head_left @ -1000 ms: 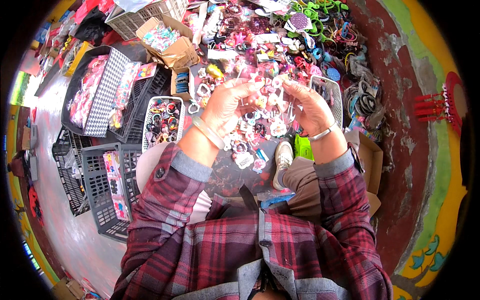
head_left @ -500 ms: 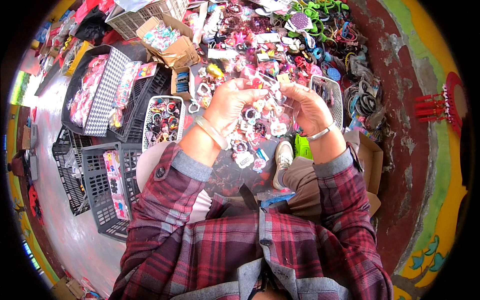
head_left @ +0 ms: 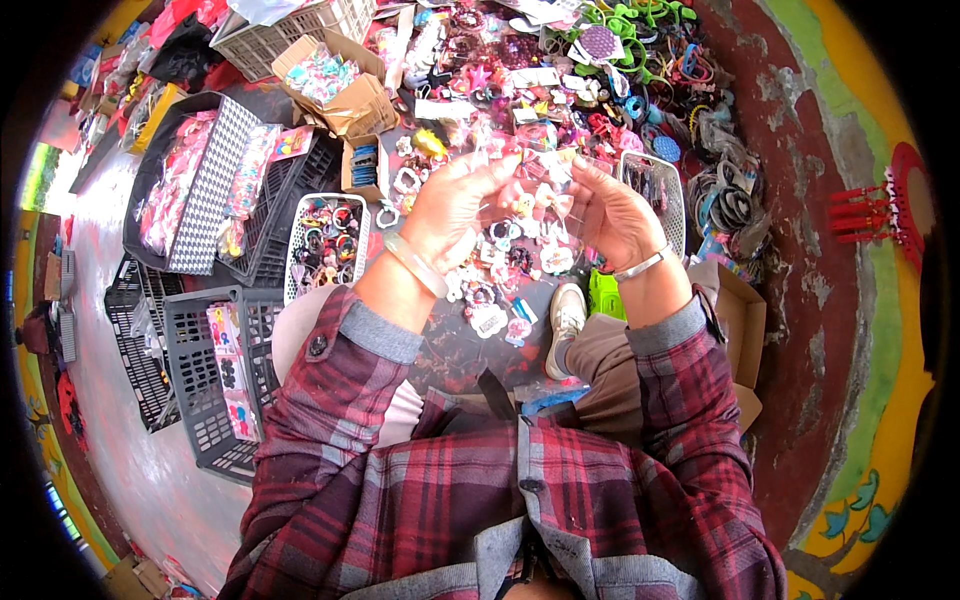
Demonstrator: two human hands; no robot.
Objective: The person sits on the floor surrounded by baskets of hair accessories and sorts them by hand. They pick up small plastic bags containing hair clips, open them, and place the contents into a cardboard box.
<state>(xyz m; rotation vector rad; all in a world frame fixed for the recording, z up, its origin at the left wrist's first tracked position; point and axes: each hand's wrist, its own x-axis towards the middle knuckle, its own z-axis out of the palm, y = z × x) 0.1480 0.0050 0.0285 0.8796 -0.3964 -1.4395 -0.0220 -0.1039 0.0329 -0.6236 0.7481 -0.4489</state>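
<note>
Between my hands is a clear plastic bag [head_left: 546, 170], stretched out over the pile of small hair accessories [head_left: 500, 265]. My left hand [head_left: 450, 212] pinches its left edge between thumb and fingers. At the right edge, my right hand [head_left: 622, 218] grips it with the thumb on top and the fingers curled beneath. Pinkish and white pieces show through the film; whether they lie inside the bag or below it, I cannot tell. Just under the hands lie hair ties and a white scalloped tag [head_left: 488, 320].
Left stand a white basket of hair ties [head_left: 297, 262], a small box of blue items [head_left: 364, 166], a grey crate [head_left: 195, 405] and a houndstooth-sided bin [head_left: 212, 180]. Another white basket [head_left: 675, 185] is beside my right hand. Headbands [head_left: 735, 200] lie near the red wall. My shoe [head_left: 568, 322] is below.
My hands have spread slightly apart. The clear bag, earlier bunched between the fingertips with something red and yellow showing, is now drawn wider and flatter.
</note>
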